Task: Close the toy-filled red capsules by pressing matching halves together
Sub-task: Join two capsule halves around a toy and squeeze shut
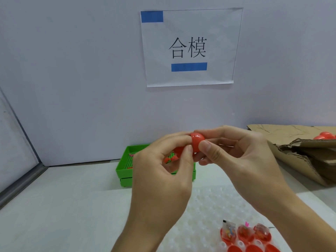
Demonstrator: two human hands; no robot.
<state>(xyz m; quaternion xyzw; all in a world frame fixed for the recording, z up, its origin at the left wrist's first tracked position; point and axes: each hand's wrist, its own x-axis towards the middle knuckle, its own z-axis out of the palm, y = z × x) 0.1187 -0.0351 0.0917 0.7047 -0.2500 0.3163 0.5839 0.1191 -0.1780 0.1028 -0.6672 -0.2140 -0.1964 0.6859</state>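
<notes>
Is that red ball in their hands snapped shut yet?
Cannot tell. The left hand and right hand both pinch the red capsule, and the fingers hide its seam.

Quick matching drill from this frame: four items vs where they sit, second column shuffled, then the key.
Items
1. red capsule
2. green tray
3. cardboard box
4. paper sign

Places
A. on the wall, held by blue tape
B. held between the left hand and right hand
C. on the table at the right edge, red capsules inside
D. on the table behind the hands, against the wall

Pairs: 1-B, 2-D, 3-C, 4-A
</notes>
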